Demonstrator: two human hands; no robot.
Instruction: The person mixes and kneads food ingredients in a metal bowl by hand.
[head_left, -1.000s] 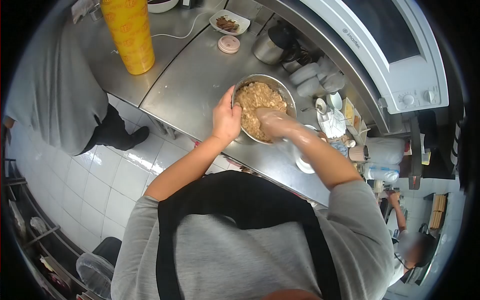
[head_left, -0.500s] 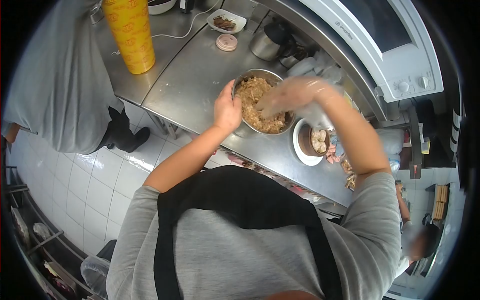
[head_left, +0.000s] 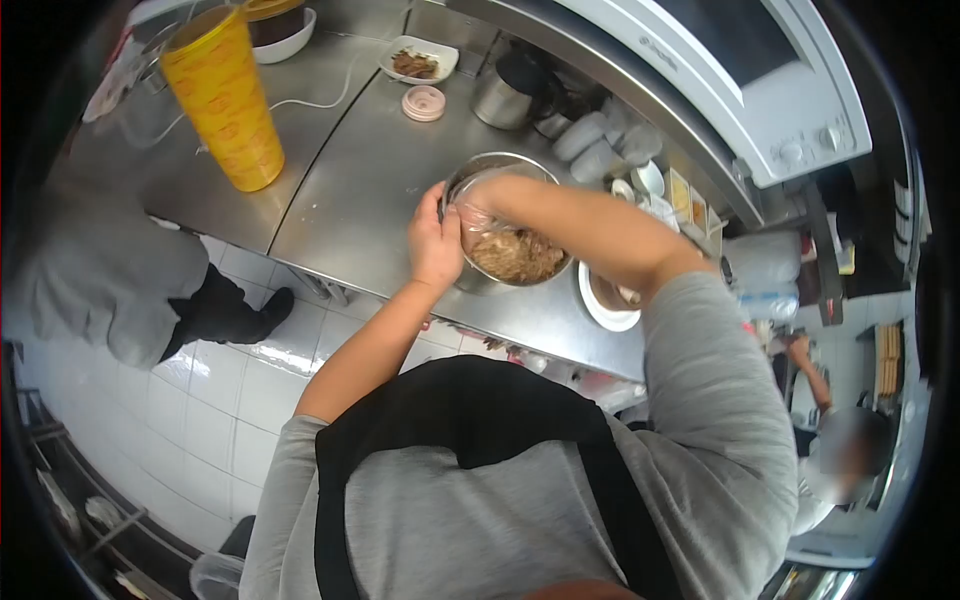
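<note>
A metal bowl [head_left: 520,159] stands on the steel counter with a brown, minced-looking mixture [head_left: 520,256] in it. My left hand [head_left: 437,245] grips the bowl's left rim, the thumb on the near side. Inside the bowl, at its far left, is my right hand [head_left: 482,198] in a clear plastic glove. Its fingers are hidden, so I cannot see how they are set in the mixture. Right of the bowl, partly under my right forearm, sits a white plate [head_left: 598,315] with a small round steamer [head_left: 606,290] on it.
A yellow patterned cylinder [head_left: 225,110] stands at the left. Behind the bowl are a pink lid [head_left: 423,103], a white dish [head_left: 440,68] and a metal jug [head_left: 502,95]. A microwave [head_left: 790,110] juts out upper right. One person [head_left: 120,270] stands left; another [head_left: 825,450] is at right.
My right hand has gone from above the bowl's right side down into its far left. The mixture now sits toward the near right. The person at left has shifted, and the view has turned slightly.
</note>
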